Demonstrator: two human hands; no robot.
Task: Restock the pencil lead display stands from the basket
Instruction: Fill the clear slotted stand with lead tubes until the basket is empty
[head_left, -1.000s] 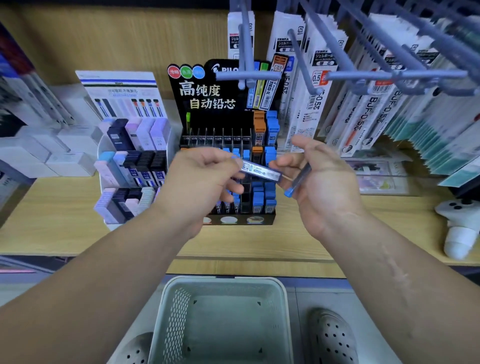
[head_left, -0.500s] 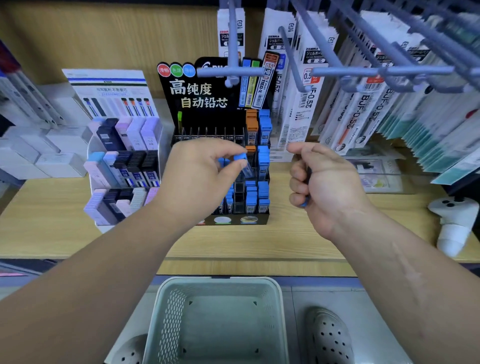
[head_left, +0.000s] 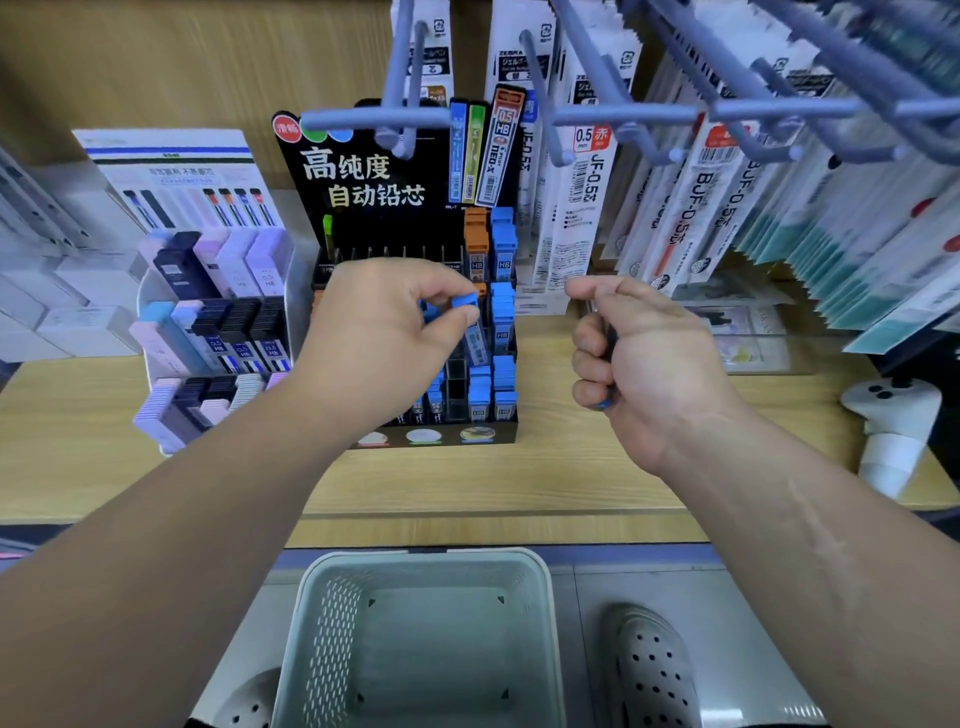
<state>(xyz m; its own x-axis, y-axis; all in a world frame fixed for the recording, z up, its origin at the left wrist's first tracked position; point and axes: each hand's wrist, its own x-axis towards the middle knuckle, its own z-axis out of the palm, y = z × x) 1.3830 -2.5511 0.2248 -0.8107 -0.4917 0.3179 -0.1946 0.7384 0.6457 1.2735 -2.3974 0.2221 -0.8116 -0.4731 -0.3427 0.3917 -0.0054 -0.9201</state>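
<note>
I saw two hands up at two stands. The left hand (head_left: 384, 332) pinched one blue-capped lead case (head_left: 470, 325) between thumb and fingertips, upright over the middle row of the black stand (head_left: 363, 176), which stood beside the white stand (head_left: 150, 291). The right hand (head_left: 644, 358) was curled round a second case (head_left: 602, 404), only its blue end showing. One basket (head_left: 311, 623) sat below on the floor.

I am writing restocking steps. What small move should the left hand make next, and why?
Probably push the lead case down into its slot in the black stand. The left hand pinches its blue cap, and the case is nearly upright at the middle row. The right hand grips a second case.
</note>
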